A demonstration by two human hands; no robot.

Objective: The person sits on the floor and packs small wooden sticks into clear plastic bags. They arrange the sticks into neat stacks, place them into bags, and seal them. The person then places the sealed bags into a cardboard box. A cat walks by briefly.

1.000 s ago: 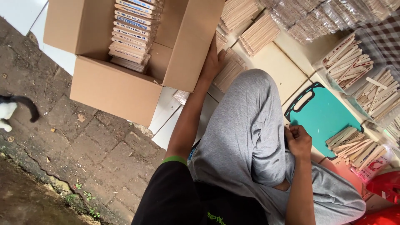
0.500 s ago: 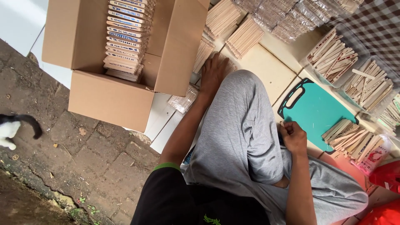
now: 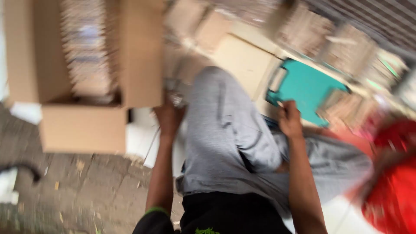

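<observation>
The frame is blurred by motion. My left hand (image 3: 169, 117) reaches down beside my grey-trousered knee (image 3: 225, 121), just below the flap of an open cardboard box (image 3: 82, 125) filled with stacked flat packs. Something small and pale (image 3: 174, 96) lies at its fingertips; the blur hides whether the hand grips it. My right hand (image 3: 289, 120) rests curled on my other leg, at the near edge of a teal board (image 3: 310, 89) with a handle slot.
Bundles of pale wooden sticks (image 3: 346, 43) lie around the teal board and behind a flat tan box (image 3: 245, 63). A red object (image 3: 396, 182) is at the right. Rough paving (image 3: 86, 190) lies at the lower left.
The view has swung and blurred. My left hand has drawn back from the far side of the knee toward the box flap. My right hand stays by the teal board.
</observation>
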